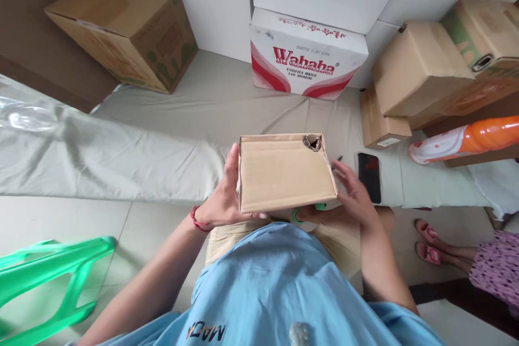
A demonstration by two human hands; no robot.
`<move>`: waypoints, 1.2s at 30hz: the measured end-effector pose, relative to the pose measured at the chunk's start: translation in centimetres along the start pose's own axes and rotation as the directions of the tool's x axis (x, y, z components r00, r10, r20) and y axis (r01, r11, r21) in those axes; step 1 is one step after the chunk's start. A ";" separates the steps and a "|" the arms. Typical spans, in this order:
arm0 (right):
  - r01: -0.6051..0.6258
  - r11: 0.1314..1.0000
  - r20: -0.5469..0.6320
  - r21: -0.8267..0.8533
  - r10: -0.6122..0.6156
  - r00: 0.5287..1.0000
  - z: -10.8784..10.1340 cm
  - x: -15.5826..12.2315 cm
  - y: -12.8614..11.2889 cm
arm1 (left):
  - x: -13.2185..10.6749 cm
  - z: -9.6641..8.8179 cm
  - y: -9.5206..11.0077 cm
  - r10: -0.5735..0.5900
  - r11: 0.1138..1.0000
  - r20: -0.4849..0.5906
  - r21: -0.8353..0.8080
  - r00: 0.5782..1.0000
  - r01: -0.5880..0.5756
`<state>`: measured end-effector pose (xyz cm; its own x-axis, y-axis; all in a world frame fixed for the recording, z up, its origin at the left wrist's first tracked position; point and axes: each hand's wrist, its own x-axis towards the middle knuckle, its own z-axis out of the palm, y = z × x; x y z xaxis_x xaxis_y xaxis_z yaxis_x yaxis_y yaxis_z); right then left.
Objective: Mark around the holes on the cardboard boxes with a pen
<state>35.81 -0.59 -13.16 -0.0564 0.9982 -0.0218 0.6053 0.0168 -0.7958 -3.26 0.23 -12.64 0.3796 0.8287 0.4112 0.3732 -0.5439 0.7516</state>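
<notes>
A small brown cardboard box [286,173] is held up in front of my body, its broad flat face towards me. A ragged, dark-edged hole [312,142] is torn in its upper right corner. My left hand [229,192] grips the box, thumb along the left side and fingers beneath the lower edge. At the right edge is my right hand [352,189], its fingers curled and slightly blurred. A thin dark item [339,159] pokes out by these fingertips; its kind is unclear. Whether this hand also presses on the box I cannot tell.
A cloth-covered ledge [227,102] carries a white-and-red Wahaha carton [308,59], a large carton [130,27], stacked boxes [421,70], a dark phone [369,177] and an orange bottle [466,138]. A green plastic stool [60,275] stands left. Another person's sandaled feet [430,243] are right.
</notes>
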 end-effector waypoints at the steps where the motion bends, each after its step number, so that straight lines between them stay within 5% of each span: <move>1: -0.070 0.994 -0.138 -0.089 0.057 0.989 -1.1 -0.3 1.2 | 0.5 -0.1 0.1 0.020 1.000 0.008 -0.009 1.000 -0.020; 4: -0.448 0.817 -0.492 -0.362 0.241 0.837 -3.3 -1.0 4.4 | 1.4 0.3 0.2 0.069 0.998 -0.010 -0.016 0.998 -0.069; 6: -0.600 0.659 -0.526 -0.454 0.345 0.777 -3.7 -1.4 5.6 | 1.4 0.8 0.1 0.074 0.997 -0.026 -0.013 0.997 -0.074; 14: -0.694 0.509 -0.533 -0.509 0.447 0.718 -2.7 0.2 5.0 | -0.3 1.6 -0.2 0.038 0.999 -0.005 0.033 0.999 -0.038; 21: -0.746 0.477 -0.513 -0.464 0.542 0.666 -4.0 -1.0 5.2 | -0.9 1.9 -0.9 0.050 0.999 -0.022 0.009 0.998 -0.050; 25: -0.762 0.535 -0.540 -0.364 0.546 0.641 -4.1 -3.3 5.2 | -1.0 2.1 -0.8 0.049 0.999 -0.041 0.009 0.998 -0.048; 28: -0.695 0.671 -0.553 -0.257 0.488 0.675 -4.1 -4.6 4.7 | -0.5 2.0 -1.1 0.056 0.998 -0.044 0.010 0.997 -0.056; 32: -0.445 0.895 -0.539 -0.018 0.366 0.759 -4.1 -4.9 2.3 | 2.2 1.6 -2.7 0.092 0.995 -0.103 -0.031 0.990 -0.096; 36: -0.103 0.987 -0.571 0.124 0.156 0.806 -4.1 -3.0 -2.3 | 7.4 1.6 -5.1 0.150 0.982 -0.169 -0.093 0.974 -0.167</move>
<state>37.86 -3.43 -8.82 0.5021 0.8405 0.2037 0.5047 -0.0935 -0.8582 -0.96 8.92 -14.28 0.2823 0.7482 0.6005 0.2246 -0.6601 0.7168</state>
